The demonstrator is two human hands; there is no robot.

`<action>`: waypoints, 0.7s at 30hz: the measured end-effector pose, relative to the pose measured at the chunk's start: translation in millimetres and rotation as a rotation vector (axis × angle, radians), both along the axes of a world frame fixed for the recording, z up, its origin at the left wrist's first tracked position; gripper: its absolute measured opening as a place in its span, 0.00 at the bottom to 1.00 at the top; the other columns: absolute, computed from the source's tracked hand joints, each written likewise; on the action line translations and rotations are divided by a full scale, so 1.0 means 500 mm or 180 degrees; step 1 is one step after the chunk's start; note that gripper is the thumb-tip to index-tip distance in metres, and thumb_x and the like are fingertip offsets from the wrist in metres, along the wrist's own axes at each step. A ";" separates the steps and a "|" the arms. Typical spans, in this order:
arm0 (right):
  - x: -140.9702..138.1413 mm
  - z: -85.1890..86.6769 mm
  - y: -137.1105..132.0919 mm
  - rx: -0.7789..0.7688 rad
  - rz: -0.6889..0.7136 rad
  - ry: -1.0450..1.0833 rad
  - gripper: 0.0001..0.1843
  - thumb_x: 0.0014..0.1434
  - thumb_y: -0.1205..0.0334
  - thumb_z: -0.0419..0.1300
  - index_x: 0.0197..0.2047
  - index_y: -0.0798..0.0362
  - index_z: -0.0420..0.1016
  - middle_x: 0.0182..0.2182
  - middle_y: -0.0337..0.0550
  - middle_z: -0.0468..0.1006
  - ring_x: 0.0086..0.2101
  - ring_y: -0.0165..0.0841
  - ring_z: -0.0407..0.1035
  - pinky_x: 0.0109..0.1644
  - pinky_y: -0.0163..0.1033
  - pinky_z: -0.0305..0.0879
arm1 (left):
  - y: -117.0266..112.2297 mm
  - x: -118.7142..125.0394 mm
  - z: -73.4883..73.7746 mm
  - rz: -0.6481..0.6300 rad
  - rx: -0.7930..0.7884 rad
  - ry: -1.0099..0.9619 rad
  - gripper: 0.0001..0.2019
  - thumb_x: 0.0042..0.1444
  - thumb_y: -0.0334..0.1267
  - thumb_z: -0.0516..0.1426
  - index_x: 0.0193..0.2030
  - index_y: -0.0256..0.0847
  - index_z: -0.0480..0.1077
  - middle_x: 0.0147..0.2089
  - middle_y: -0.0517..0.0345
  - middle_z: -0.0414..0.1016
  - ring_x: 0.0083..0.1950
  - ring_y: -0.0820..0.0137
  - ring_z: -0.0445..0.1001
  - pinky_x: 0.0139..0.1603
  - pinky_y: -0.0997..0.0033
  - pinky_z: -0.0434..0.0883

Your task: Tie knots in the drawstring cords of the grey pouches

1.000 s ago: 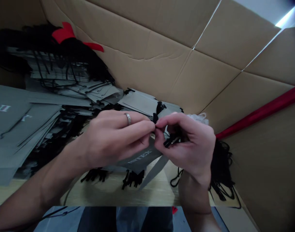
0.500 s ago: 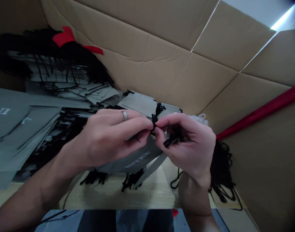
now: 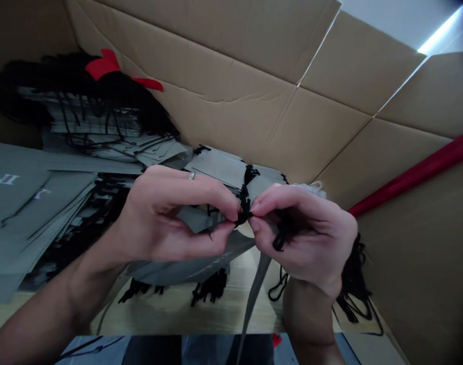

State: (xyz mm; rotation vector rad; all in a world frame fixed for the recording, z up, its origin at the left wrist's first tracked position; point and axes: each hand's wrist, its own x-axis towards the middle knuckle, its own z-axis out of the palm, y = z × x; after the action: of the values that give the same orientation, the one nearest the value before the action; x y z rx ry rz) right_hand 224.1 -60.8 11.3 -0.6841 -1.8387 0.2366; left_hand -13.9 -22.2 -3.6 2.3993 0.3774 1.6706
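Observation:
In the middle, a short black cord (image 3: pixel 244 215) is pinched between the fingertips of both hands. My left hand (image 3: pixel 159 218), with a ring on one finger, holds it by thumb and forefinger. My right hand (image 3: pixel 307 235) grips its other side the same way, and further black cord ends (image 3: pixel 280 239) are tucked in its palm. Just below the hands lies a grey bag (image 3: pixel 182 268), partly covered by them. A narrow grey edge (image 3: pixel 257 284) slants down beneath my right hand; what it belongs to is unclear.
Stacked grey bags with white lettering (image 3: pixel 18 203) lie at the left. Behind them rises a pile with black cords and a red strip (image 3: pixel 102 66). Smaller grey stacks (image 3: pixel 216 165) stand against the cardboard wall (image 3: pixel 231 76). More black cords (image 3: pixel 355 289) lie at the right.
My hands have shifted slightly down and my right hand a little right, with the cord now drawn sideways between them. The grey bag below has tilted, and its lettering no longer shows.

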 end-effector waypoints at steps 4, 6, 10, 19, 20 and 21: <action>-0.008 -0.006 0.004 0.0391 -0.0470 0.0082 0.17 0.62 0.76 0.72 0.45 0.41 0.85 0.37 0.36 0.89 0.34 0.35 0.82 0.36 0.45 0.80 | 0.003 0.008 0.007 -0.0399 -0.0801 -0.0032 0.10 0.67 0.32 0.75 0.50 0.46 0.83 0.45 0.58 0.91 0.44 0.68 0.91 0.46 0.71 0.90; -0.012 -0.009 0.006 0.0662 -0.0712 0.0100 0.17 0.62 0.76 0.73 0.46 0.42 0.85 0.38 0.37 0.89 0.36 0.37 0.83 0.39 0.46 0.81 | 0.006 0.012 0.012 -0.0457 -0.1091 0.0160 0.09 0.71 0.38 0.74 0.54 0.44 0.83 0.49 0.55 0.91 0.46 0.67 0.91 0.48 0.73 0.90; -0.004 -0.002 0.005 0.0583 -0.0652 -0.0007 0.14 0.65 0.73 0.74 0.48 0.43 0.85 0.41 0.39 0.88 0.39 0.39 0.82 0.41 0.48 0.80 | 0.015 0.009 0.014 -0.0103 -0.0781 0.0664 0.06 0.81 0.37 0.64 0.51 0.44 0.84 0.43 0.60 0.91 0.37 0.71 0.87 0.33 0.78 0.78; 0.039 0.013 0.032 0.0056 0.0315 -0.0819 0.15 0.68 0.64 0.80 0.54 0.41 0.87 0.46 0.39 0.90 0.42 0.38 0.85 0.45 0.44 0.87 | -0.001 0.003 0.013 0.0322 -0.0117 0.0971 0.11 0.78 0.27 0.58 0.50 0.45 0.80 0.42 0.60 0.88 0.38 0.70 0.84 0.37 0.71 0.76; 0.037 0.011 0.034 0.0045 0.0300 -0.0808 0.12 0.69 0.65 0.79 0.52 0.42 0.87 0.44 0.38 0.90 0.39 0.34 0.84 0.44 0.41 0.86 | -0.003 0.004 0.013 0.0347 -0.0109 0.0985 0.10 0.78 0.27 0.58 0.50 0.45 0.80 0.41 0.60 0.88 0.37 0.70 0.84 0.36 0.72 0.75; 0.036 0.009 0.035 0.0005 0.0268 -0.0806 0.10 0.70 0.66 0.78 0.50 0.43 0.86 0.42 0.36 0.90 0.37 0.32 0.82 0.42 0.39 0.84 | -0.003 0.004 0.013 0.0356 -0.0098 0.0985 0.10 0.78 0.27 0.58 0.49 0.44 0.80 0.40 0.61 0.87 0.37 0.71 0.83 0.36 0.72 0.74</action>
State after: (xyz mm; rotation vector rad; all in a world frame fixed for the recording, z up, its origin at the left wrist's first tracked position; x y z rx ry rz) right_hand 241.9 -43.2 16.0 -0.6597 -2.1120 0.2111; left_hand -11.8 -23.8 2.8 2.6609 0.5892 1.3194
